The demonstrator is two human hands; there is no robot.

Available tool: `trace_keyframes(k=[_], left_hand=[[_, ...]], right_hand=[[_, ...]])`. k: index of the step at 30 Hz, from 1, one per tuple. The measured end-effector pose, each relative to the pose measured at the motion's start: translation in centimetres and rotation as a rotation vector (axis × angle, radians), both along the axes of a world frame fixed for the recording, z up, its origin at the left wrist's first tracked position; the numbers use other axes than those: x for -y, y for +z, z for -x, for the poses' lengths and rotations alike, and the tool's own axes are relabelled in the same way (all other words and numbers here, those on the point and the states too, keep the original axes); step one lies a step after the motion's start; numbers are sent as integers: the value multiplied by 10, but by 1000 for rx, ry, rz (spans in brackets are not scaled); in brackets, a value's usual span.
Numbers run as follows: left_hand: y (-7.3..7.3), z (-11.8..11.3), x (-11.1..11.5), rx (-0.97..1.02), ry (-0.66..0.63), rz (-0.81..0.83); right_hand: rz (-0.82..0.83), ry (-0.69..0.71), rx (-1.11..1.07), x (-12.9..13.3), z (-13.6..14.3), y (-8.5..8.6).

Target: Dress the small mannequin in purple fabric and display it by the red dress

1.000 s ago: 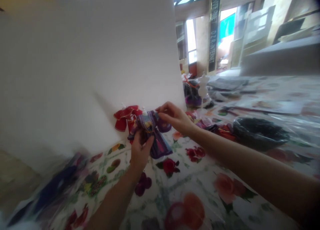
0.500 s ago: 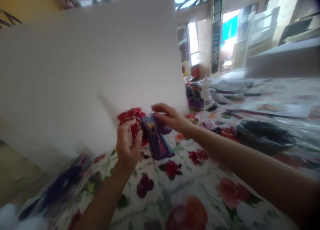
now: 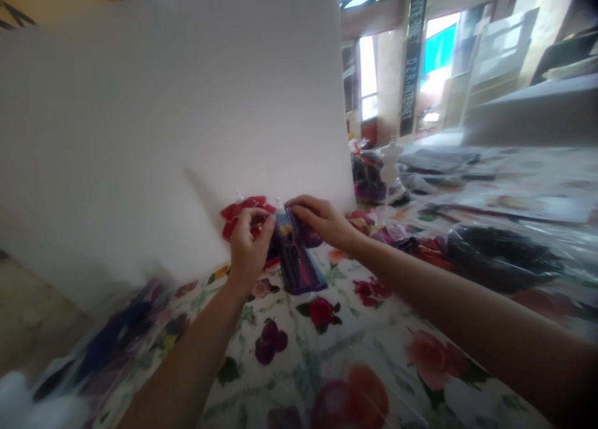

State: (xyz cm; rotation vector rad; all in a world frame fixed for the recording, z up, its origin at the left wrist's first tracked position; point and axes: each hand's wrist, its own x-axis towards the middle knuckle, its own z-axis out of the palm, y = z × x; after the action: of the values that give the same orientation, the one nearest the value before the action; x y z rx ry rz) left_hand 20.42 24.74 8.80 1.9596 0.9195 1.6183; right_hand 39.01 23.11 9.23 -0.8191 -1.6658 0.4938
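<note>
Both hands are pinched nearly closed on my feed, the left hand (image 3: 250, 245) and right hand (image 3: 322, 220) each holding a shoulder of the small purple dress (image 3: 296, 270), which falls between and below them. Behind my grip rises the white board (image 3: 163, 105); beneath it spreads the printed tablecloth (image 3: 341, 348). Well to its right sits a dark plastic-wrapped bundle (image 3: 499, 254). Just behind the left fingers is a red garment (image 3: 240, 205); beyond the right hand, a white mannequin (image 3: 389, 167). Between my fingertips pokes a white knob (image 3: 280, 203). I take this step as straightening the shoulders; next calls for evening both sides gently.
</note>
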Motion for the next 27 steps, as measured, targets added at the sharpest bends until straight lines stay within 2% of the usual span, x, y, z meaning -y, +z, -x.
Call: trace_keyframes(k=[6, 11, 14, 18, 20, 23, 27], left_hand=[[-9, 7, 4, -53, -195, 45], [-13, 6, -4, -81, -220, 43], [-12, 6, 1, -81, -104, -43], [-14, 11, 18, -126, 214, -408], [-19, 14, 25, -244, 283, -549], [-25, 12, 27, -378, 313, -569], [-27, 4, 23, -383, 369, -495]], right_hand=[[33, 113, 28, 4, -6, -8], [0, 97, 51, 0, -7, -12], [6, 80, 43, 1, -5, -12], [13, 102, 12, 4, -2, -9], [-2, 79, 46, 5, -1, -7], [-49, 35, 122, 4, 1, -5], [-83, 13, 164, 2, 4, -4]])
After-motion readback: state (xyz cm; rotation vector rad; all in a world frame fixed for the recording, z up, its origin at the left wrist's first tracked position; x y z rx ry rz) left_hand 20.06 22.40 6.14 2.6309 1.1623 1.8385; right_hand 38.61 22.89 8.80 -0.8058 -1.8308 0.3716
